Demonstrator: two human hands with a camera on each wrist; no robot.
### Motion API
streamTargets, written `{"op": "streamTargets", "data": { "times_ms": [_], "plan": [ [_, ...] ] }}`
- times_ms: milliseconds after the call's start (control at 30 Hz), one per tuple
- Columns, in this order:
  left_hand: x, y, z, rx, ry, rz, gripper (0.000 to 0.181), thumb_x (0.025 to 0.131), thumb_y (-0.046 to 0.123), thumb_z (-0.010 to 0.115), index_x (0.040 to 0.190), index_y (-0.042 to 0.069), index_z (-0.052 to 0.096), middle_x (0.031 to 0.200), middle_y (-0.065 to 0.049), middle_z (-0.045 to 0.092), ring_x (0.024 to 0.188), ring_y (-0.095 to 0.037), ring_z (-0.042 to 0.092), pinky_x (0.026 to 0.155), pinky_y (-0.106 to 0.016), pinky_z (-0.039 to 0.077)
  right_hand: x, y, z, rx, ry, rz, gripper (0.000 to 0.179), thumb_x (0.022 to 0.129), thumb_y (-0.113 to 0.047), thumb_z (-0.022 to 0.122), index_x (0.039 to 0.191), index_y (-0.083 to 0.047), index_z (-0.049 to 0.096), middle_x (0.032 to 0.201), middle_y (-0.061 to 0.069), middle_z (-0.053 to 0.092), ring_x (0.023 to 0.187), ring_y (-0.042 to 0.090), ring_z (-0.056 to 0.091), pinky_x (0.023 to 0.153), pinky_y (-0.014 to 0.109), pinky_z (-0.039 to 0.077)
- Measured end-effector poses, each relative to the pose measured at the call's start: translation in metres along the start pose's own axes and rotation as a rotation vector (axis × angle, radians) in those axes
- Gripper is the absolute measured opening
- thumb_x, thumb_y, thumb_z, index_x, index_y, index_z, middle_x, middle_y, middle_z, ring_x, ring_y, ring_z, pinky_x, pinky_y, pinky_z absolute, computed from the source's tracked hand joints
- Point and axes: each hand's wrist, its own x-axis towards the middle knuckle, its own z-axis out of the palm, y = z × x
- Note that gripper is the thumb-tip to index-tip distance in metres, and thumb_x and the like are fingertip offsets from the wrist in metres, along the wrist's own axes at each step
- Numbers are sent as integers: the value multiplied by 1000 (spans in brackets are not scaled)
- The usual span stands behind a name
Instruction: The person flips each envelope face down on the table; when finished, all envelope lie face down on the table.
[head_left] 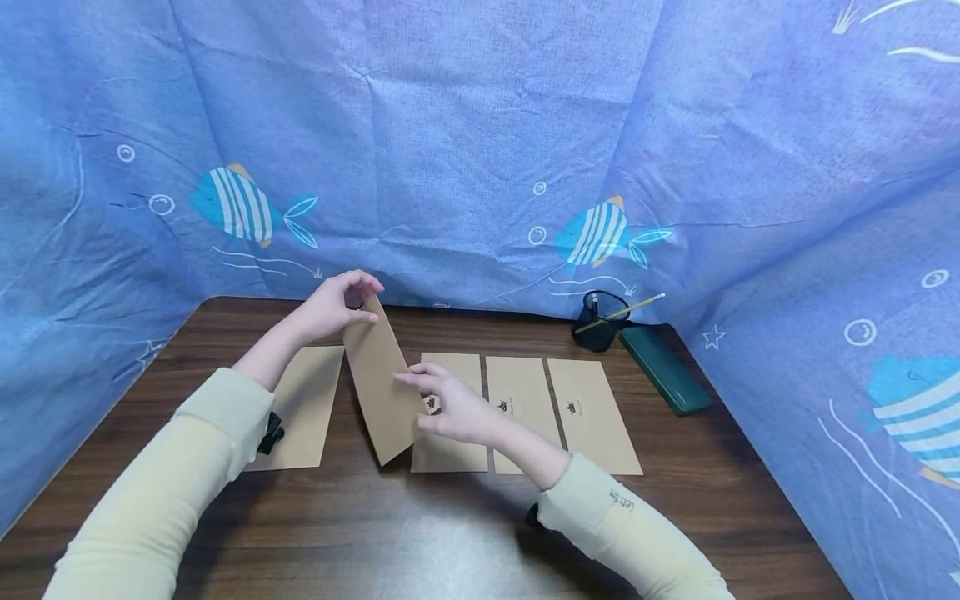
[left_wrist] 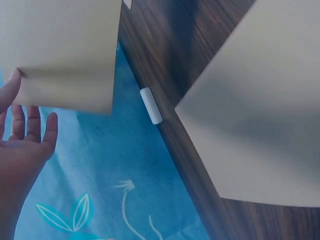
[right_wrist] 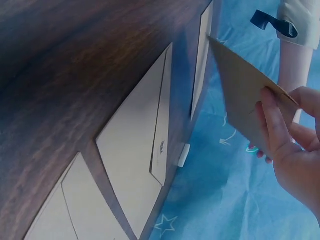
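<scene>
Tilted above the table is a flat piece of brown kraft paper (head_left: 381, 383). My left hand (head_left: 339, 302) pinches its far upper end, thumb on one face and fingers behind, as the left wrist view also shows. Its right edge is pinched between the thumb and fingers of my right hand (head_left: 459, 408). A similar kraft piece (head_left: 313, 400) lies flat to the left, partly hidden by the left arm. On the right lie three more in a row: the nearest (head_left: 453, 446), partly behind the right hand, the middle one (head_left: 521, 383) and the farthest (head_left: 600, 417), with small black crown prints.
At the back right stands a black mesh pen holder (head_left: 596, 333) with a pencil (head_left: 637, 305) leaning out. Beside it lies a dark green case (head_left: 663, 371). A small white cylinder (left_wrist: 151, 106) sits at the table edge. A blue fish-print curtain (head_left: 450, 167) surrounds the table.
</scene>
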Motion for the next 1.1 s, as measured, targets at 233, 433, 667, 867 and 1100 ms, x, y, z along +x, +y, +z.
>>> {"op": "streamTargets", "data": {
  "times_ms": [233, 433, 667, 867, 1100],
  "plan": [
    [1, -1, 0, -25, -26, -10, 48, 80, 9, 75, 122, 3, 52, 124, -17, 54, 112, -31, 50, 99, -48, 38, -2, 4, 3, 4, 54, 52, 69, 76, -1, 70, 140, -11, 46, 141, 8, 40, 101, 15, 54, 86, 30, 49],
    [-7, -15, -6, 34, -58, -64, 58, 82, 19, 74, 129, 1, 47, 129, -21, 51, 117, -37, 49, 96, -51, 41, -4, 7, 4, 10, 115, 45, 71, 75, 0, 70, 140, -11, 46, 141, 8, 42, 118, 21, 50, 87, 37, 49],
    [-14, -30, -8, 48, -67, -137, 49, 82, 15, 73, 122, -3, 52, 114, -19, 54, 95, -29, 54, 84, -39, 43, -2, 11, 10, 80, 145, 86, 74, 75, 4, 71, 142, -9, 42, 139, 10, 41, 112, 25, 53, 85, 30, 51],
    [-15, -34, -5, 46, -65, -147, 46, 80, 14, 75, 117, -3, 53, 100, -16, 50, 85, -24, 45, 77, -32, 38, 3, 15, 21, 128, 115, 142, 80, 73, 4, 73, 144, -10, 39, 135, 11, 43, 112, 28, 53, 72, 22, 52],
    [-16, -42, 0, 76, -42, -133, 50, 80, 10, 75, 120, -3, 48, 105, -17, 51, 86, -26, 45, 77, -34, 37, 10, 23, 28, 59, 53, 169, 85, 72, -3, 77, 146, -12, 36, 130, 10, 44, 91, 21, 55, 66, 17, 46]
  ]
}}
